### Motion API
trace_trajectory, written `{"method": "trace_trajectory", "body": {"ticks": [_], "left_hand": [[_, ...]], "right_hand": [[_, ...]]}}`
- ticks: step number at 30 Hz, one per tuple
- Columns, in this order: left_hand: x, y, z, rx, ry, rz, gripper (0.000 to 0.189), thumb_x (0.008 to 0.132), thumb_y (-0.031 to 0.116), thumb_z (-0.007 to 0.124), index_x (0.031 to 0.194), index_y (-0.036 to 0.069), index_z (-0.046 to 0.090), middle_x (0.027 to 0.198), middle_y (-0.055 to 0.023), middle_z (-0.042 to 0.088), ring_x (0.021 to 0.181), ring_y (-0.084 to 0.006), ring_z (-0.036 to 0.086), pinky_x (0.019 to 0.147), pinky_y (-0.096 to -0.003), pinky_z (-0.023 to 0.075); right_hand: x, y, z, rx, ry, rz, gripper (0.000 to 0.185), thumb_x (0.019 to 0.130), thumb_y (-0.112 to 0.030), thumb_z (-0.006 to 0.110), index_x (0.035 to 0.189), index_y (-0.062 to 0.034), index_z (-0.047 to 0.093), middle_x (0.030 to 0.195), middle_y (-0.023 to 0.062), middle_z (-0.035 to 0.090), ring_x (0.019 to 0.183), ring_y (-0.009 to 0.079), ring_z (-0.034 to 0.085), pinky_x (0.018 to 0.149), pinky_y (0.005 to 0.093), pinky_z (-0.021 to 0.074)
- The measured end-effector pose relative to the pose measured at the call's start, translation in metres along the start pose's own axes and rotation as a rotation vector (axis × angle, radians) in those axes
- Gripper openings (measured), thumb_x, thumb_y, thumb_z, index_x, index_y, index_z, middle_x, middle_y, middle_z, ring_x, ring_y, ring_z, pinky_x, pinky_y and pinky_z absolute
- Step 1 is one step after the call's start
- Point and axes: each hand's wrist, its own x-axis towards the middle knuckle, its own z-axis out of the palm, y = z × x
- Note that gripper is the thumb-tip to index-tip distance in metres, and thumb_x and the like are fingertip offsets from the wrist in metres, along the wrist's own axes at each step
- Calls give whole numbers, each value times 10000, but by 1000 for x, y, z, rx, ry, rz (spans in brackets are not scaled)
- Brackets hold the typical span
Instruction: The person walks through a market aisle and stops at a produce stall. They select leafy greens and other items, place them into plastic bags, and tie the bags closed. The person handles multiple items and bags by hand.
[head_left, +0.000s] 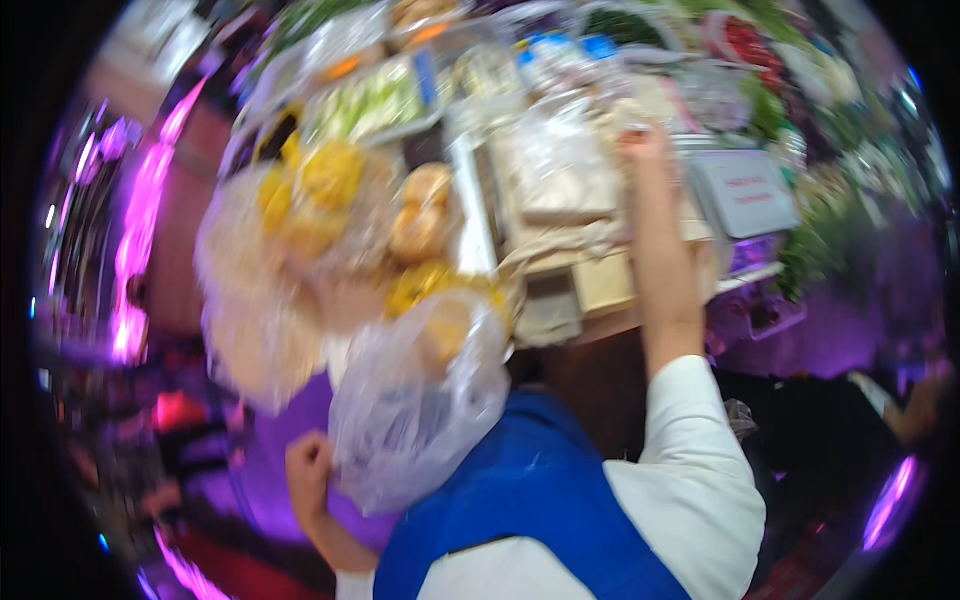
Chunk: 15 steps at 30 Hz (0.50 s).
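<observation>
My left hand (306, 463) hangs low with its fingers curled, close beside a translucent plastic bag (412, 427). Nothing shows between its fingers. My right arm stretches forward over the stall, and the right hand (643, 144) is at the right side of a stack of white, plastic-covered slabs (566, 165). Blur hides whether its fingers hold anything. Beige cloth (559, 247) lies under the slabs. To the right stands a grey scale-like box (739, 191) bearing red writing.
Bags of yellow food (326, 180) and round, light-brown items (424, 210) crowd the left. Behind them sits a tray of pale green vegetables (367, 105). A bowl of red items (742, 49) and leafy greens (817, 225) are on the right. Another person's arm (919, 405) shows at far right.
</observation>
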Motion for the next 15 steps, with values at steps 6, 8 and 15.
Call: {"method": "trace_trajectory", "body": {"ticks": [6,8,15], "left_hand": [[-8,-15,-7,-103,13,-24,186,800,132,650,674,18,576,593,53,477,560,-34,414,488,-223,287],[-2,-27,-6,-44,64,84,205,822,142,648,681,13,575,604,46,480,570,-31,411,491,-220,283],[34,-44,28,-394,-4,147,266,826,172,631,1037,14,599,833,-24,575,674,-134,549,606,-250,432]], "right_hand": [[-191,40,-94,-767,-999,-102,526,973,-402,468,1348,-38,410,1232,97,543,1005,189,566,834,331,477],[-285,76,-119,-1198,-1170,46,439,902,-234,603,1254,2,490,1173,120,598,1041,197,577,904,360,484],[-436,226,-161,-1184,-1598,282,436,687,-259,754,1034,-33,616,973,171,646,934,312,615,788,396,475]]}}
